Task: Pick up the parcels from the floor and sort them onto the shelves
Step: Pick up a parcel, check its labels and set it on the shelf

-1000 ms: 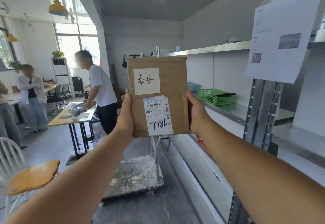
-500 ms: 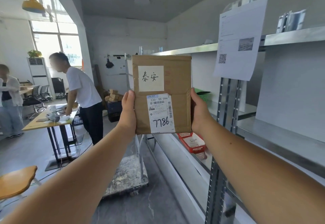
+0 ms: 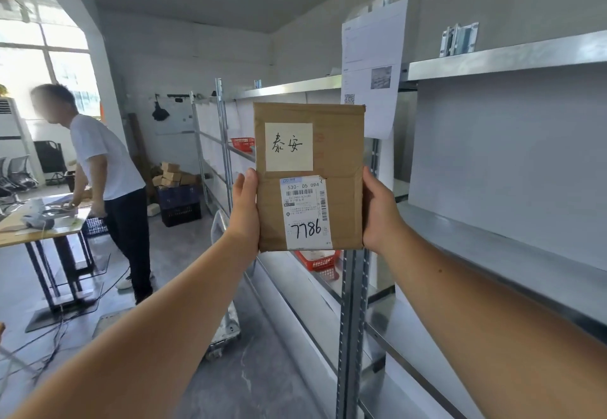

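I hold a flat brown cardboard parcel (image 3: 341, 162) upright at chest height in front of me. It bears a pale note with handwritten characters and a white shipping label marked 7786. My left hand (image 3: 244, 208) grips its left edge and my right hand (image 3: 381, 211) grips its right edge. The metal shelves (image 3: 486, 238) run along the wall to my right, with a bare steel shelf just beyond my right hand. A red basket (image 3: 317, 259) sits on a lower shelf, partly hidden behind the parcel.
A person in a white shirt (image 3: 101, 169) stands at a wooden table (image 3: 39, 231) on the left. A trolley (image 3: 226, 320) stands on the floor ahead. Small boxes (image 3: 170, 173) sit on a dark crate (image 3: 179, 205). Another red basket (image 3: 242, 144) rests on a far shelf. A paper sheet (image 3: 372, 67) hangs from the shelf upright.
My view has swung right and moved forward along the shelves. The green basket has left the view and the far shelving and crate have appeared. The parcel stays in both hands.
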Demonstrator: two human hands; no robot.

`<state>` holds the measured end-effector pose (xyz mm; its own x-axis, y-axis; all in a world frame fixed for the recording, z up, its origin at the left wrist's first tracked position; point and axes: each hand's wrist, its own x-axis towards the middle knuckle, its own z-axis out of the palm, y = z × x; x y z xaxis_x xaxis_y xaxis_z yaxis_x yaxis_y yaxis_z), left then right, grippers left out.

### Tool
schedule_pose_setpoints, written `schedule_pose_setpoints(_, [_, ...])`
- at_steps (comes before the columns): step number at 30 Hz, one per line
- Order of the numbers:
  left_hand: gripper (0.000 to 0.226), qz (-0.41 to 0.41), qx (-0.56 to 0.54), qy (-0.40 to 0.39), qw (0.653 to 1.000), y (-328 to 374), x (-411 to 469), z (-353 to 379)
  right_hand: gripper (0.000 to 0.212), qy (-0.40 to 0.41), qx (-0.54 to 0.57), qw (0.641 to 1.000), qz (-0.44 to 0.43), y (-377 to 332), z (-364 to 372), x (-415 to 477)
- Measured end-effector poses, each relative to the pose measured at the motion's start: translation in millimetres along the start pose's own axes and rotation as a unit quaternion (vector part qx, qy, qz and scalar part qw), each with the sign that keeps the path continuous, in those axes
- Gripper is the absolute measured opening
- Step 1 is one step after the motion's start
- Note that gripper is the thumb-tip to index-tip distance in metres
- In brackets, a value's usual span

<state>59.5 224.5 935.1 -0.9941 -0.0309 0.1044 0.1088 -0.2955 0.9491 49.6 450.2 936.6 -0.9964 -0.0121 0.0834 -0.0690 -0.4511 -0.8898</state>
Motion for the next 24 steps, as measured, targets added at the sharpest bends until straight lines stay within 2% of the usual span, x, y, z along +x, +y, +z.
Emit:
schedule_pose_setpoints(4, [0.099, -0.017, 0.007, -0.030, 0.999, -9, 4, 25, 0.059, 0.021, 0.004, 1.000, -0.010, -11, -24, -14])
schedule_pose_setpoints(8, [0.077, -0.012, -0.010, -0.094, 0.995, -16, 18, 55, 0.061, 0.050, 0.009, 0.997, -0.049, -24, -45, -27])
schedule_pose_setpoints(12, [0.075, -0.020, -0.020, -0.154, 0.988, -23, 28, 89, 0.062, 0.089, 0.015, 0.992, -0.087, -39, -70, -41])
schedule_pose_setpoints(17, [0.075, -0.053, -0.050, -0.209, 0.975, -37, 33, 125, 0.069, 0.148, 0.036, 0.984, -0.089, -54, -87, -67])
schedule_pose_setpoints(24, [0.074, -0.110, -0.054, -0.325, 0.938, -51, 17, 177, 0.067, 0.249, 0.004, 0.957, -0.149, -73, -113, -120])
